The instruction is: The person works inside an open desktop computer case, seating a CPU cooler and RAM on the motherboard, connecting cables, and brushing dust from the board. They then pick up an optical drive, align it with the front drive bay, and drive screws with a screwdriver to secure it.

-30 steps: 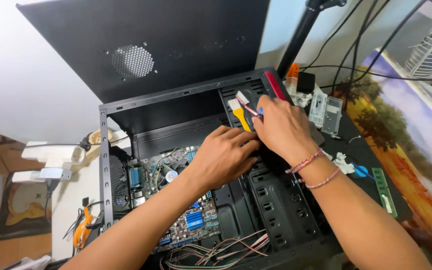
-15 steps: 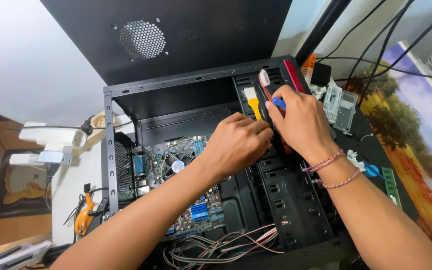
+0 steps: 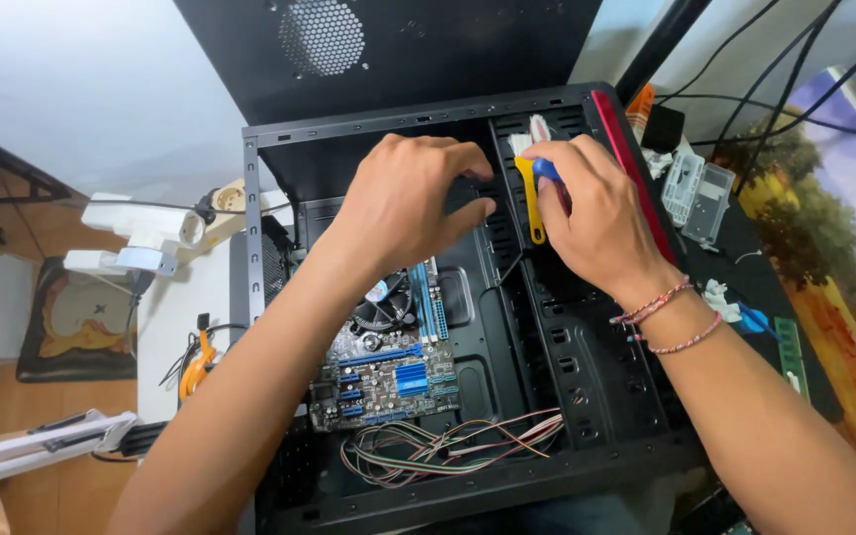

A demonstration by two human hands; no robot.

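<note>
An open black computer case (image 3: 587, 376) lies on its side in the middle of the head view. A motherboard (image 3: 388, 372) with blue slots and a round cooler sits in its floor. My right hand (image 3: 596, 218) is closed around a blue-handled tool and a yellow-handled brush (image 3: 530, 193) with white bristles, held over the drive bays at the case's upper right. My left hand (image 3: 408, 203) is curled over a dark part beside the drive cage, just left of the brush; what its fingers grip is hidden. Beaded bracelets ring my right wrist.
A bundle of thin coloured wires (image 3: 448, 451) lies at the case's front. The removed side panel (image 3: 388, 50) with a round vent stands behind. Clear plastic pieces (image 3: 695, 193), a green memory stick (image 3: 790, 352) and black cables lie right. Orange pliers (image 3: 195, 362) and a power strip (image 3: 141, 233) lie left.
The view has drifted so the case sits lower and more central. Both hands stayed at the drive bays; the brush now points downward under my right hand, and my left hand lifted closer to it.
</note>
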